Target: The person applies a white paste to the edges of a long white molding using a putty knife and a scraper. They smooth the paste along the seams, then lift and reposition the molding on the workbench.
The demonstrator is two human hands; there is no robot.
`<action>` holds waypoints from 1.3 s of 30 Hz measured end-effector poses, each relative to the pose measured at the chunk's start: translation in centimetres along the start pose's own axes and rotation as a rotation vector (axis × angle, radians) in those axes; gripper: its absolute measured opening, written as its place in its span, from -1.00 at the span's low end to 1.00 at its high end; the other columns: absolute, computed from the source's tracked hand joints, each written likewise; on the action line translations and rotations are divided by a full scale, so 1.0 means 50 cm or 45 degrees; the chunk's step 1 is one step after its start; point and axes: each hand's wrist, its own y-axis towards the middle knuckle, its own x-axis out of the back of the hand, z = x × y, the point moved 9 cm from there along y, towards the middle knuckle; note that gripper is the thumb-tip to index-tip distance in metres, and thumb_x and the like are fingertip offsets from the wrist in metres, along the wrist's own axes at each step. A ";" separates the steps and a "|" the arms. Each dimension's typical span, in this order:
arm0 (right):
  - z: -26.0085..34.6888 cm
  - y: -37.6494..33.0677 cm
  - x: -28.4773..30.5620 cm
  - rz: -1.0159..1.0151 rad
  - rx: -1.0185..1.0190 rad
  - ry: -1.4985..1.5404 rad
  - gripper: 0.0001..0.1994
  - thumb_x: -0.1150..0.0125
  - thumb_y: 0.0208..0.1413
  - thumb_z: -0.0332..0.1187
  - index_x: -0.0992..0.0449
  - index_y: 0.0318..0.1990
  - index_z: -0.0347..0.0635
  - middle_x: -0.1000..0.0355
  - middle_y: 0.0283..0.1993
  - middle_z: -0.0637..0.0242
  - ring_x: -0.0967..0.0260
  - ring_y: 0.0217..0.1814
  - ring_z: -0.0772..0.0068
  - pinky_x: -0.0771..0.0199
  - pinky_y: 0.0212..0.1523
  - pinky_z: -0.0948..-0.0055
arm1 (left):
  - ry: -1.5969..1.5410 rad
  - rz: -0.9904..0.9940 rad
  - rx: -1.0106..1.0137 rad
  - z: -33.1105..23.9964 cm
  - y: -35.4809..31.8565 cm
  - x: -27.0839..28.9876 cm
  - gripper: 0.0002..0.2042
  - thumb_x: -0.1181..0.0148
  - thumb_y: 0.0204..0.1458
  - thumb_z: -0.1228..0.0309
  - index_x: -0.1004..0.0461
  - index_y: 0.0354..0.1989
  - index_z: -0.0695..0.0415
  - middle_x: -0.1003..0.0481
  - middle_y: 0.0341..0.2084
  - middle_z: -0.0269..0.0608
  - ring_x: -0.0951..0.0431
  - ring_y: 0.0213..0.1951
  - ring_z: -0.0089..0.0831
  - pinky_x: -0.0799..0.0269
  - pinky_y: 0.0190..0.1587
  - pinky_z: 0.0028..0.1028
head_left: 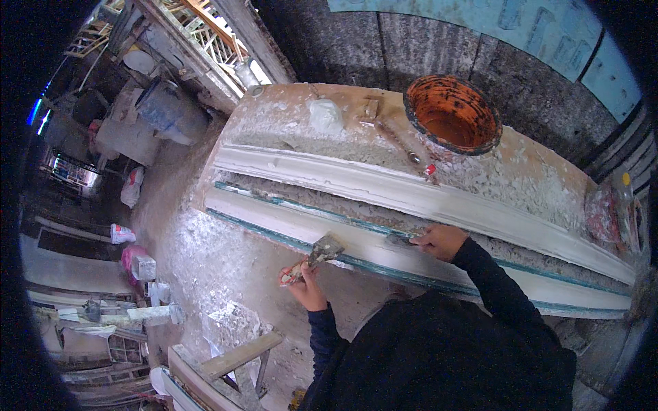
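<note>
My left hand (306, 288) is closed round the handle of a wide scraper (326, 248), whose blade is smeared with plaster and sits over the near edge of a long mould. That mould (264, 238) has teal edges and a smooth white channel between them. My right hand (442, 241) grips a smaller scraper (399, 240), its blade lying at the mould's far teal edge. Beyond the mould runs a long white plaster moulding (329, 179) with a stepped profile, roughly parallel to it. Grey plaster scraps lie in the strip between the two.
On the plaster-spattered workbench (288, 103) stand an orange bucket (452, 113) with a dark crusted rim and a white lump (326, 116). A brush-like tool (397, 139) lies beside the bucket. A wooden trestle (241, 356) is at lower left; a blue barrel (171, 109) stands further back.
</note>
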 end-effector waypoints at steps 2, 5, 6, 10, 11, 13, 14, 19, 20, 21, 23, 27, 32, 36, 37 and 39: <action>0.021 0.024 -0.004 -0.039 -0.010 -0.003 -0.75 0.03 -0.01 -0.22 -0.46 -0.15 0.17 -0.32 -0.50 0.11 -0.32 -0.36 0.11 -0.30 -0.36 0.19 | 0.011 -0.002 0.006 -0.004 0.000 0.000 -0.63 -0.01 0.02 0.45 0.03 -0.08 0.11 -0.34 -0.23 0.04 -0.45 -0.28 -0.34 -0.46 -0.35 -0.51; 0.040 0.067 -0.014 -0.094 -0.211 0.153 -0.74 0.07 0.02 -0.19 -0.46 -0.15 0.12 -0.35 -0.43 0.09 -0.33 -0.34 0.07 -0.30 -0.33 0.18 | 0.042 0.013 -0.001 -0.013 -0.001 -0.009 -0.64 -0.01 0.02 0.46 0.02 -0.09 0.11 -0.35 -0.24 0.03 -0.45 -0.28 -0.35 -0.45 -0.35 -0.52; 0.036 0.068 -0.015 -0.139 -0.217 0.186 -0.74 0.08 0.03 -0.19 -0.45 -0.15 0.10 -0.36 -0.41 0.09 -0.33 -0.33 0.06 -0.30 -0.32 0.17 | 0.046 0.018 -0.003 -0.014 -0.001 -0.011 -0.64 -0.01 0.02 0.46 0.02 -0.09 0.11 -0.35 -0.24 0.02 -0.45 -0.28 -0.35 -0.45 -0.35 -0.53; -0.004 0.041 -0.030 -0.254 -0.183 0.230 -0.72 0.12 0.04 -0.19 -0.42 -0.12 0.02 -0.39 -0.33 0.09 -0.34 -0.28 0.01 -0.31 -0.30 0.16 | 0.079 0.022 -0.035 -0.024 -0.007 -0.010 -0.65 -0.01 0.02 0.45 0.02 -0.10 0.12 -0.35 -0.25 0.01 -0.44 -0.28 -0.37 -0.45 -0.37 -0.55; -0.012 0.027 -0.021 -0.266 -0.162 0.213 -0.71 0.13 0.05 -0.20 -0.40 -0.12 0.00 -0.40 -0.32 0.09 -0.34 -0.27 0.01 -0.31 -0.30 0.15 | 0.070 0.019 -0.033 -0.022 -0.009 -0.008 -0.64 -0.01 0.02 0.45 0.02 -0.10 0.12 -0.35 -0.25 0.01 -0.44 -0.29 -0.38 -0.45 -0.37 -0.55; -0.019 -0.012 0.001 -0.090 -0.278 0.193 -0.71 0.15 0.06 -0.20 -0.38 -0.10 -0.01 -0.40 -0.32 0.08 -0.34 -0.26 0.01 -0.31 -0.28 0.14 | 0.054 0.010 -0.028 -0.014 -0.014 0.000 -0.64 -0.01 0.02 0.45 0.02 -0.09 0.12 -0.35 -0.25 0.00 -0.44 -0.30 -0.39 -0.45 -0.38 -0.56; -0.020 -0.028 0.010 -0.006 -0.343 0.182 -0.71 0.16 0.06 -0.20 -0.37 -0.10 -0.01 -0.40 -0.32 0.08 -0.34 -0.25 0.01 -0.31 -0.27 0.14 | 0.061 -0.014 -0.016 -0.012 -0.016 0.000 -0.63 -0.02 0.02 0.44 0.02 -0.09 0.13 -0.35 -0.25 -0.01 -0.44 -0.30 -0.39 -0.45 -0.38 -0.56; -0.012 0.002 -0.020 -0.110 -0.356 0.132 -0.71 0.18 0.08 -0.18 -0.35 -0.10 -0.01 -0.40 -0.32 0.06 -0.34 -0.25 0.01 -0.30 -0.27 0.10 | 0.045 -0.036 0.022 -0.012 -0.020 -0.005 -0.61 -0.03 0.01 0.43 0.03 -0.08 0.13 -0.35 -0.26 -0.02 -0.45 -0.32 -0.39 -0.45 -0.38 -0.56; -0.001 0.027 -0.027 -0.151 -0.346 0.155 -0.71 0.18 0.08 -0.17 -0.36 -0.11 -0.01 -0.40 -0.32 0.06 -0.34 -0.25 0.01 -0.29 -0.27 0.09 | 0.045 -0.036 0.016 -0.015 -0.020 -0.005 -0.61 -0.03 0.01 0.43 0.03 -0.08 0.13 -0.35 -0.26 -0.02 -0.45 -0.32 -0.39 -0.45 -0.37 -0.55; 0.014 0.063 -0.036 -0.129 -0.323 0.167 -0.71 0.18 0.08 -0.17 -0.35 -0.11 -0.01 -0.40 -0.32 0.07 -0.34 -0.25 0.01 -0.29 -0.26 0.09 | 0.043 -0.035 0.010 -0.017 -0.019 -0.007 -0.61 -0.04 0.01 0.43 0.03 -0.08 0.13 -0.35 -0.26 -0.03 -0.45 -0.32 -0.39 -0.45 -0.37 -0.55; 0.055 0.134 -0.039 -0.167 -0.265 0.210 -0.71 0.19 0.09 -0.17 -0.35 -0.10 0.00 -0.41 -0.31 0.08 -0.35 -0.25 0.01 -0.30 -0.26 0.09 | 0.041 -0.026 0.003 -0.022 -0.017 -0.007 -0.61 -0.04 0.01 0.43 0.03 -0.08 0.12 -0.35 -0.25 -0.02 -0.45 -0.31 -0.38 -0.46 -0.36 -0.54; 0.081 0.189 -0.018 -0.248 -0.183 0.213 -0.68 0.16 0.08 -0.13 -0.34 -0.07 -0.01 -0.40 -0.32 0.05 -0.35 -0.25 0.02 -0.31 -0.26 0.13 | 0.049 0.025 -0.030 -0.027 -0.017 -0.028 -0.65 -0.01 0.02 0.43 0.03 -0.12 0.10 -0.34 -0.25 0.02 -0.45 -0.27 -0.31 -0.48 -0.35 -0.46; -0.010 0.032 0.085 -0.450 -0.226 0.611 -0.67 0.19 0.10 -0.09 -0.34 -0.15 -0.09 -0.40 -0.42 0.10 -0.36 -0.37 0.03 -0.33 -0.34 0.20 | 0.033 0.076 0.008 -0.022 -0.049 -0.038 -0.62 -0.02 0.00 0.47 0.05 -0.10 0.13 -0.29 -0.21 0.06 -0.43 -0.23 -0.29 -0.49 -0.33 -0.45; -0.178 -0.206 0.087 -0.705 -0.649 0.864 -0.67 0.16 0.11 -0.10 -0.33 -0.12 -0.11 -0.32 -0.56 0.31 -0.28 -0.62 0.46 -0.30 -0.56 0.44 | -0.164 0.342 0.281 -0.032 -0.136 -0.202 -0.63 -0.06 -0.02 0.48 0.01 -0.13 0.14 -0.25 -0.22 0.01 -0.43 -0.26 -0.31 -0.50 -0.34 -0.46; -0.197 -0.261 0.083 -0.768 -0.701 0.974 -0.67 0.14 0.11 -0.11 -0.33 -0.10 -0.12 -0.30 -0.57 0.34 -0.23 -0.65 0.56 -0.27 -0.62 0.51 | -0.233 0.435 0.370 -0.029 -0.170 -0.254 -0.63 -0.08 -0.03 0.48 -0.01 -0.14 0.15 -0.24 -0.23 -0.01 -0.42 -0.28 -0.32 -0.50 -0.35 -0.46; -0.231 -0.361 0.067 -0.886 -0.795 1.127 -0.67 0.12 0.11 -0.13 -0.32 -0.09 -0.13 -0.28 -0.59 0.38 -0.17 -0.69 0.68 -0.22 -0.69 0.61 | 0.291 0.712 0.080 -0.043 -0.234 -0.368 -0.64 -0.12 -0.06 0.46 -0.06 -0.18 0.18 -0.24 -0.29 -0.11 -0.41 -0.35 -0.40 -0.49 -0.36 -0.49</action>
